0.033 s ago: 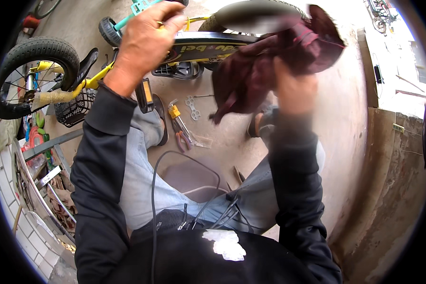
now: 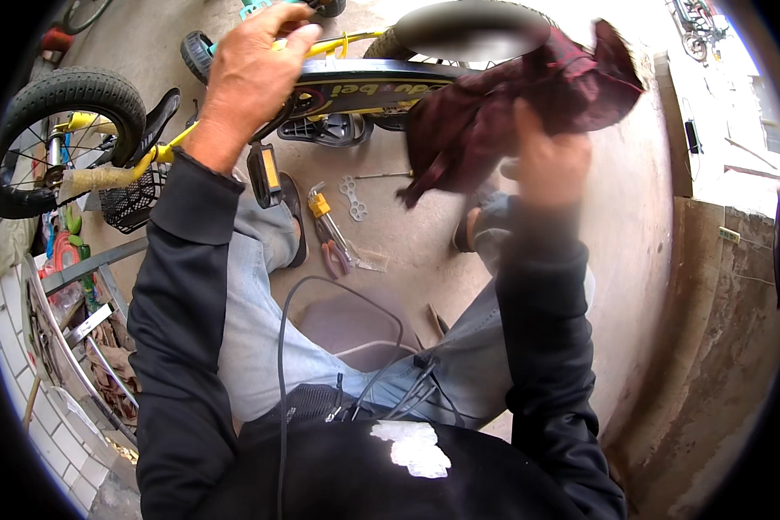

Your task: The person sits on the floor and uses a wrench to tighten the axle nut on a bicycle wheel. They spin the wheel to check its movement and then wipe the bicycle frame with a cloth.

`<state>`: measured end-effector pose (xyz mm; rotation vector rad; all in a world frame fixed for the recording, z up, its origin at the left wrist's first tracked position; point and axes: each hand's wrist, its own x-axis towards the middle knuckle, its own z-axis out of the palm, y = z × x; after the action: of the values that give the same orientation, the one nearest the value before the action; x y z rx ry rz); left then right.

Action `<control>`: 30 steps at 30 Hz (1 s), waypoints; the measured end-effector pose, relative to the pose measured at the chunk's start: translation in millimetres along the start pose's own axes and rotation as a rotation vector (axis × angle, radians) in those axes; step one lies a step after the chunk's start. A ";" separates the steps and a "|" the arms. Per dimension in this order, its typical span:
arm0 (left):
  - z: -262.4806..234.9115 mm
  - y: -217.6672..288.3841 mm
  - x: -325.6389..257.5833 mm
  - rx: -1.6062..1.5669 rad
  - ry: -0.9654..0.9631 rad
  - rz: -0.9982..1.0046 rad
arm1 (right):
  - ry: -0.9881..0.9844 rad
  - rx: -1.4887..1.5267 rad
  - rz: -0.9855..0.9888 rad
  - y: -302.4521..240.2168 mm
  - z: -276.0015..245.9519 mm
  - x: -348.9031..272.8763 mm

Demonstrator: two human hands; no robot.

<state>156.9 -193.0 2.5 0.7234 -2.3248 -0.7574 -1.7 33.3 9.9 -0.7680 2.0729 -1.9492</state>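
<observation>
A small bicycle with a yellow frame [image 2: 325,45] and a black chain guard [image 2: 368,90] lies across the floor in front of me. My left hand [image 2: 260,76] is closed around the yellow frame tube, left of the chain guard. In my right hand [image 2: 553,160], blurred by motion, is a crumpled dark red cloth [image 2: 511,111]. The cloth is raised beside the bicycle's right wheel [image 2: 394,48] and covers part of it. A black pedal [image 2: 265,175] with an orange reflector hangs below my left wrist.
Between my feet lie a yellow-holdered hex key set [image 2: 320,206], pliers [image 2: 334,259], a flat multi-hole wrench [image 2: 353,198] and a thin screwdriver-like tool [image 2: 383,176]. The front wheel [image 2: 65,143] and a black basket [image 2: 136,198] are at left. A worn wall [image 2: 719,321] rises at right.
My right hand and the red cloth have shifted slightly right. My left hand has moved a little left and down, with the yellow tube still at its fingers.
</observation>
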 end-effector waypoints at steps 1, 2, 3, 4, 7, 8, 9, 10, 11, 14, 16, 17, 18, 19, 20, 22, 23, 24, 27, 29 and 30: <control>-6.6 -8.0 2.1 0.138 0.034 -0.056 | 0.049 -0.173 -0.186 7.2 -5.7 11.0; -6.1 -17.8 3.8 0.153 0.042 -0.111 | 0.105 -0.355 -0.375 12.8 -9.0 24.1; -1.7 -30.1 3.6 0.169 0.050 -0.166 | 0.101 -0.476 -0.367 11.6 -11.9 34.5; 0.7 -40.1 2.4 0.192 0.058 -0.224 | 0.100 -0.309 -0.221 8.6 -3.6 40.6; 0.5 -55.7 -2.6 0.107 -0.036 -0.355 | 0.083 -0.470 -0.203 34.9 9.6 54.4; -1.3 -55.4 -2.6 0.062 -0.064 -0.385 | 0.042 -0.647 -0.261 42.3 12.3 53.9; -1.1 -60.9 -2.0 0.034 -0.078 -0.390 | 0.003 -0.862 -0.154 45.7 15.8 51.5; 3.2 -66.0 -1.9 0.051 -0.080 -0.371 | -0.028 -0.875 -0.108 52.9 19.8 49.2; 7.2 -69.9 -1.9 0.069 -0.081 -0.353 | -0.071 -0.920 -0.106 56.7 22.5 48.3; 12.1 -67.2 1.5 0.080 -0.111 -0.360 | -0.204 -1.062 -0.418 88.2 34.7 54.0; 10.9 -68.3 0.3 0.064 -0.119 -0.358 | -0.160 -1.110 -0.206 78.9 60.2 35.5; 14.1 -67.7 0.2 0.086 -0.100 -0.363 | -0.134 -1.050 -0.293 78.6 71.1 26.7; 14.1 -65.4 -0.4 0.091 -0.097 -0.383 | -0.107 -0.990 -0.379 78.3 80.8 18.0; 14.3 -61.3 -0.3 0.092 -0.097 -0.400 | -0.114 -0.954 -0.390 70.7 91.6 9.8; 16.7 -56.9 1.0 0.087 -0.099 -0.413 | -0.115 -0.925 -0.401 62.1 99.2 4.7; 15.9 -61.3 1.1 0.128 -0.082 -0.375 | -0.144 -0.825 -0.397 52.5 105.0 3.0; 16.3 -65.2 0.6 0.134 -0.064 -0.361 | -0.156 -0.771 -0.451 42.1 110.6 -1.3; 17.4 -66.6 -1.1 0.119 -0.067 -0.390 | -0.169 -0.717 -0.504 35.3 116.9 -8.7; 16.0 -87.6 1.0 0.132 -0.097 -0.314 | -0.138 -0.585 -0.657 34.5 128.1 -25.9; 15.6 -80.7 3.0 0.117 -0.116 -0.387 | -0.164 -0.554 -0.577 34.1 121.5 -17.9; 15.9 -75.3 2.2 0.105 -0.112 -0.413 | -0.142 -0.546 -0.545 37.4 119.7 -11.6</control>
<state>168.0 -241.1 -56.7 1.2625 -2.3564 -0.8750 56.5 -65.4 -42.5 -1.6758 2.5176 -1.4495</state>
